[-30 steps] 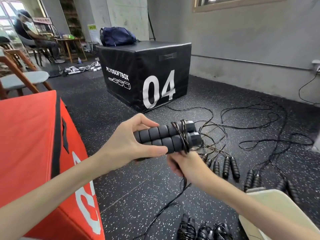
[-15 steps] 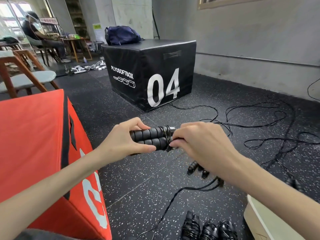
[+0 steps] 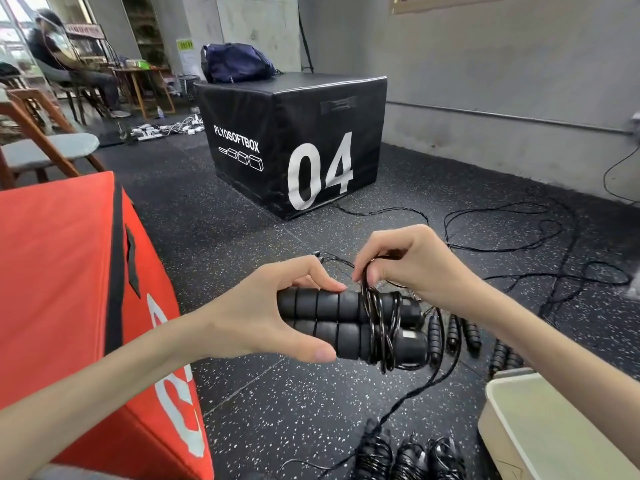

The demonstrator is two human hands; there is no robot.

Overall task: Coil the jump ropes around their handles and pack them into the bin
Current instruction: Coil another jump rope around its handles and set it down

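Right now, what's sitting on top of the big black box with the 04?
A dark blue bag sits on the black box, at its far corner. What is behind the bag is hidden.

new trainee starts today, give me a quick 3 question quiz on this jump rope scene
1. True or false: the left hand holds the two foam handles side by side.
2. What does the right hand pinch? A) the rope cord being wound round the handles B) the bin's rim C) the blue bag
3. Fill in: the number printed on the black box is ___.

Key
1. True.
2. A. The cord already makes several turns near the handles' right end, and its loose tail drops to the floor.
3. 04. The cream bin sits at lower right, with coiled ropes on the floor beside it.
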